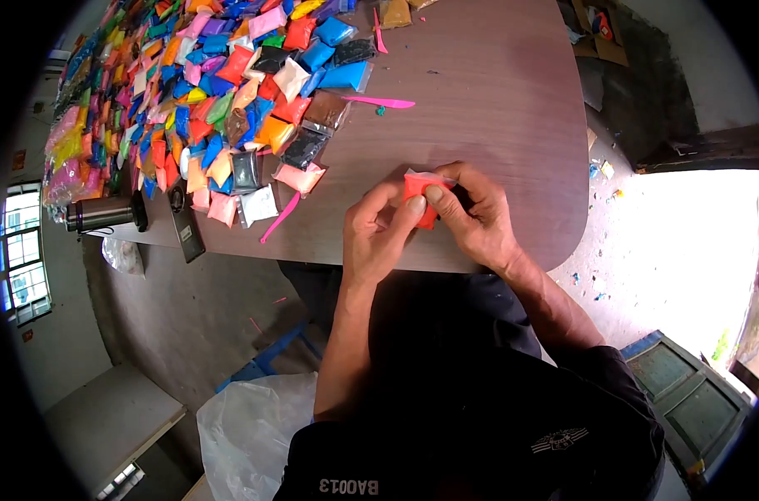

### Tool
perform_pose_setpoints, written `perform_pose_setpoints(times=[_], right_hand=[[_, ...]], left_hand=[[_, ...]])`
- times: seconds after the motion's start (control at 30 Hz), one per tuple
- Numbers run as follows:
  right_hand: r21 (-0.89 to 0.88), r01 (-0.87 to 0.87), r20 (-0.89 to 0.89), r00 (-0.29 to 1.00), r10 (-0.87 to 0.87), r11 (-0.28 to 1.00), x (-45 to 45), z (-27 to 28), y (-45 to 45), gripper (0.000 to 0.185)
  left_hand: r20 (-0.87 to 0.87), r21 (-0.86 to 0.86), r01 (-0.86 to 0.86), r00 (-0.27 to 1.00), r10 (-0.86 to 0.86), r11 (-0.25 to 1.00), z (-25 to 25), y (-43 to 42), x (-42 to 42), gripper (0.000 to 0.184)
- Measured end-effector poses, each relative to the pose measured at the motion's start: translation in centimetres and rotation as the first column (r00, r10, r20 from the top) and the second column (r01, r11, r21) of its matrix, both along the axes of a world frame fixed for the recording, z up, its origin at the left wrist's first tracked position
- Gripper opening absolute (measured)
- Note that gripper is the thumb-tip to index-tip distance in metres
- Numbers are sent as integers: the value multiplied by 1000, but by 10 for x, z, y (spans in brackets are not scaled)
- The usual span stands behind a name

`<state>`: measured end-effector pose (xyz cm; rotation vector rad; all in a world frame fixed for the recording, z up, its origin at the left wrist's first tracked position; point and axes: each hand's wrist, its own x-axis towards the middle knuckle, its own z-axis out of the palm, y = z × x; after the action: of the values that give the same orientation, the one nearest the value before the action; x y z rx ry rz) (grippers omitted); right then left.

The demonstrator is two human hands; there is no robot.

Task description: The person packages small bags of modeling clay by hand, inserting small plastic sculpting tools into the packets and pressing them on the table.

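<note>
Presently, the left hand (371, 230) and right hand (484, 219) pinch a red packet (427, 218) between them; its handling looks unfinished, and whether it is sealed cannot be told. Many filled packets (217, 108) lie left of and beyond the left hand.

The left grip (373, 232) and right grip (484, 221) pinch a red packet (416, 187) over the table (505, 92).

Red packet (427, 220) partly behind thumbs (450, 209)
</note>
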<state>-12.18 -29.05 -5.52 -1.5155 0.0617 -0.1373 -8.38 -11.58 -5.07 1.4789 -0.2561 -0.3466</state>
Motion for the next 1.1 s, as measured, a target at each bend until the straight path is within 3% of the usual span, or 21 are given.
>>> perform_pose_setpoints(times=[0.13, 0.27, 0.33, 0.5, 0.7, 1.0, 1.1], right_hand=[[-42, -5, -23, 1000, 4, 999, -1, 3, 1, 20], [-68, -4, -40, 999, 1, 998, 0, 5, 0, 20], [-52, -8, -37, 999, 6, 999, -1, 2, -1, 20], [-94, 1, 53, 999, 4, 996, 0, -3, 3, 20], [-100, -22, -65, 998, 15, 995, -2, 2, 2, 17], [-194, 6, 91, 996, 12, 981, 0, -5, 3, 17], [-130, -6, -1, 1000, 6, 992, -1, -2, 3, 16]], left_hand=[[122, 50, -28, 992, 22, 998, -14, 5, 2, 15], [69, 29, -21, 997, 19, 999, -9, 1, 0, 14], [92, -55, -113, 989, 117, 992, -5, -10, -2, 14], [10, -3, -111, 994, 111, 994, 0, -3, -4, 15], [42, -43, -158, 986, 159, 987, -8, -2, -4, 14], [24, -111, -214, 976, 218, 970, -15, -3, -4, 17], [47, -118, -230, 970, 237, 966, -13, -4, -5, 16]])
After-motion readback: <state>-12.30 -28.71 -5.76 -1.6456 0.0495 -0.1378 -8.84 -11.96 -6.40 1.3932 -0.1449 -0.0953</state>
